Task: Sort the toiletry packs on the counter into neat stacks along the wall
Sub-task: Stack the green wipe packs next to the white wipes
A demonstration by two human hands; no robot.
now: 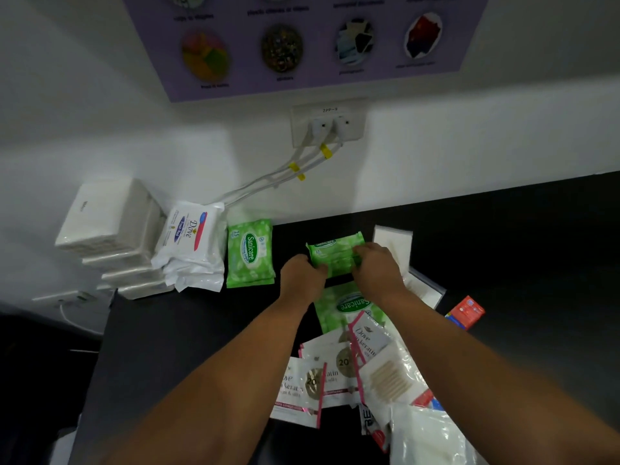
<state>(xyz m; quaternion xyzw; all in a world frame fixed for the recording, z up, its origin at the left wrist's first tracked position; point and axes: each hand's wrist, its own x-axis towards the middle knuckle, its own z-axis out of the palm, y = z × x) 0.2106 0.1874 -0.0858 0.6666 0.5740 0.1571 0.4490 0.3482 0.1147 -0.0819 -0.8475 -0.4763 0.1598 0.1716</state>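
Both hands grip one green Sanicare wipes pack [333, 251] over the black counter [188, 330]: my left hand [302, 275] on its left end, my right hand [377, 266] on its right end. Against the wall stand a stack of green Sanicare packs [250, 255], a pile of white Dove packs [189, 246] and a stack of white tissue packs [104, 229]. Another green Sanicare pack [342, 310] lies just below my hands. Nearer me lie Dove keratin sachets [318, 374] and a clear bag of cotton buds [391, 380].
A wall socket [328, 124] with two white cables hangs above the stacks. A clear flat pack [394, 245] and a small red box [466, 312] lie to the right. A white plastic bag [429, 434] sits at the bottom right. The counter's left edge drops off near the tissue packs.
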